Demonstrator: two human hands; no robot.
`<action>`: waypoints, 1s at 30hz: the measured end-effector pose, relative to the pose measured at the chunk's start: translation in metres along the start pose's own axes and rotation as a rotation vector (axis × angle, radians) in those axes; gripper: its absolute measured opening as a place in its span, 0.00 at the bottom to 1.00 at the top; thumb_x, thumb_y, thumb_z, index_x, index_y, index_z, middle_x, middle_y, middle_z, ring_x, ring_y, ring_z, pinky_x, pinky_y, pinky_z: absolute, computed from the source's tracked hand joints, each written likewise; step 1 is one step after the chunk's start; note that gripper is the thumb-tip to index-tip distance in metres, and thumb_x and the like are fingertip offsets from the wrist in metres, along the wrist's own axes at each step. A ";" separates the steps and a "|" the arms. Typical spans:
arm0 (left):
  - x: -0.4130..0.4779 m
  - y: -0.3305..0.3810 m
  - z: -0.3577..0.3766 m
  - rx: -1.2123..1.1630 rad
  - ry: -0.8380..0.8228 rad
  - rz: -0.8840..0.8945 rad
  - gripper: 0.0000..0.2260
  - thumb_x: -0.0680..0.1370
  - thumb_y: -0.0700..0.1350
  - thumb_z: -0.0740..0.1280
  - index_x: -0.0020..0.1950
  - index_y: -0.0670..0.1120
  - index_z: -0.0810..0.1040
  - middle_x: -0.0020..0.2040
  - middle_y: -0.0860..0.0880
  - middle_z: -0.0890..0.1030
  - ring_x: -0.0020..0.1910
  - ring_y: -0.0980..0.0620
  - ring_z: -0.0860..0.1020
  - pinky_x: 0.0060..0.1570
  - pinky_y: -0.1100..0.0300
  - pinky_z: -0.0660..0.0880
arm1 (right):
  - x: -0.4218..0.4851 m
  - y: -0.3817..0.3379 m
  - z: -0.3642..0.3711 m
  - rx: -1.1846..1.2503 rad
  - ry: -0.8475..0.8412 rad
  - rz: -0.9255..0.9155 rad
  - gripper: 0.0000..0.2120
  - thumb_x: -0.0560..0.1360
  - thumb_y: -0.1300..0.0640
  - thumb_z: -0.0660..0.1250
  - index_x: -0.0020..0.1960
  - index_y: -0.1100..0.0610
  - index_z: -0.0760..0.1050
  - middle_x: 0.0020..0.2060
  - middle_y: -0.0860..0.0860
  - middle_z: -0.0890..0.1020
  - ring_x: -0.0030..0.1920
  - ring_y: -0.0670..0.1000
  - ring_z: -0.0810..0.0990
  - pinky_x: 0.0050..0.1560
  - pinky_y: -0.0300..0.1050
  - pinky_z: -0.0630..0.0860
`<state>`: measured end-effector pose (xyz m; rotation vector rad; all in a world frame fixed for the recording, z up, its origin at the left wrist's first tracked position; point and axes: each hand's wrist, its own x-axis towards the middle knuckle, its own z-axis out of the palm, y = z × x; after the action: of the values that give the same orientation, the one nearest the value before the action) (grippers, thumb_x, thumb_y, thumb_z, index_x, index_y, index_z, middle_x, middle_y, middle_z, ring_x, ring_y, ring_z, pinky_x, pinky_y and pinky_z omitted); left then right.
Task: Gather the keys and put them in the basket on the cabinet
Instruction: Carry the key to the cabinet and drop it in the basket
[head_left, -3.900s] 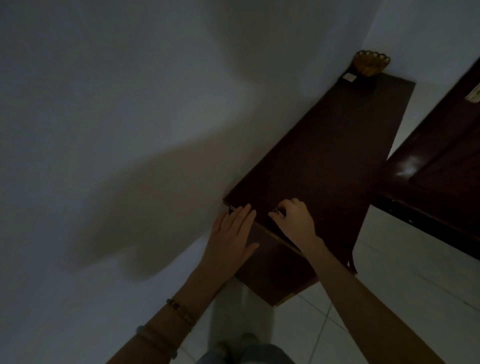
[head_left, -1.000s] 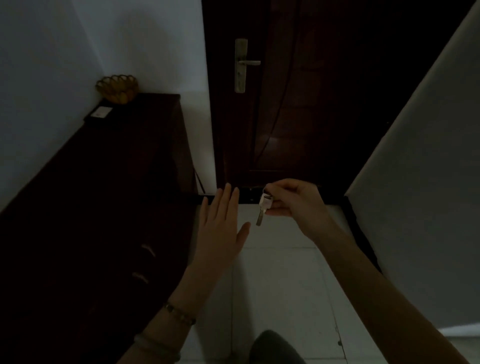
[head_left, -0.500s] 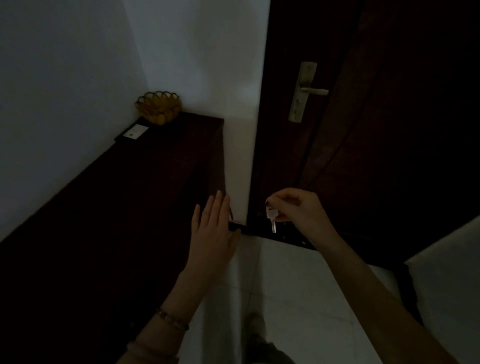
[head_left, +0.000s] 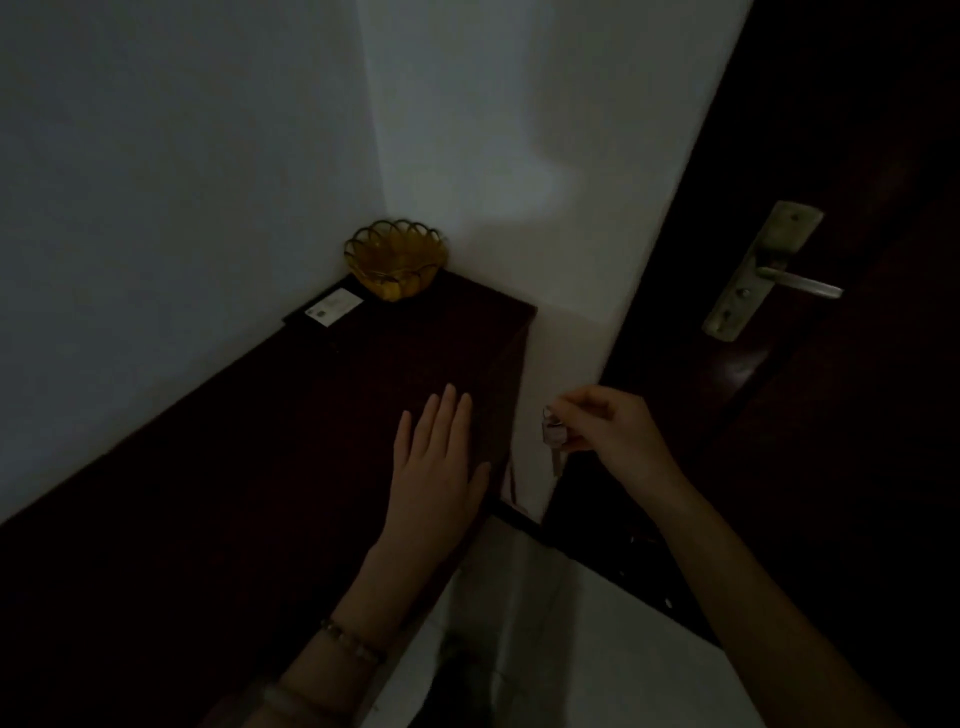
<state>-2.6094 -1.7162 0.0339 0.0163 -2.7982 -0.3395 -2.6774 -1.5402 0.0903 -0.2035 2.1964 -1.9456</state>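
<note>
Your right hand (head_left: 610, 434) pinches the keys (head_left: 553, 436) at frame center-right so they dangle free, your left hand (head_left: 441, 467) lies open and flat on the cabinet (head_left: 260, 467), basket (head_left: 395, 265) waiting upper center.

The dark cabinet (head_left: 311, 441) top lies bare up to the basket (head_left: 396, 265) (corner walls hem it); a card (head_left: 333, 307) lies beside.

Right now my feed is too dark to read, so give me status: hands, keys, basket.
Right hand pinching keys, off the cabinet's end. Left hand flat, empty. Basket in far corner; path clear.
</note>
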 end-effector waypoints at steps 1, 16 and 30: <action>0.012 -0.006 0.005 0.020 -0.006 -0.016 0.32 0.77 0.52 0.63 0.75 0.43 0.53 0.76 0.43 0.56 0.75 0.46 0.52 0.71 0.47 0.44 | 0.017 0.001 0.003 -0.009 -0.015 -0.004 0.10 0.73 0.61 0.68 0.35 0.50 0.81 0.35 0.50 0.83 0.36 0.48 0.82 0.39 0.42 0.81; 0.185 -0.099 0.021 0.126 0.044 -0.191 0.33 0.75 0.50 0.66 0.74 0.40 0.57 0.74 0.41 0.61 0.74 0.44 0.57 0.72 0.43 0.53 | 0.242 -0.028 0.071 0.034 -0.231 -0.045 0.09 0.74 0.64 0.65 0.38 0.56 0.80 0.32 0.50 0.82 0.32 0.45 0.82 0.33 0.38 0.80; 0.241 -0.144 0.039 0.240 0.115 -0.505 0.33 0.75 0.54 0.66 0.73 0.39 0.61 0.73 0.41 0.64 0.72 0.44 0.61 0.71 0.42 0.56 | 0.393 -0.034 0.143 -0.055 -0.463 -0.106 0.05 0.76 0.63 0.64 0.46 0.62 0.79 0.41 0.55 0.80 0.42 0.53 0.82 0.36 0.38 0.81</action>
<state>-2.8545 -1.8590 0.0400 0.7787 -2.6677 -0.1074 -3.0259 -1.7748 0.0847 -0.7132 1.9614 -1.6738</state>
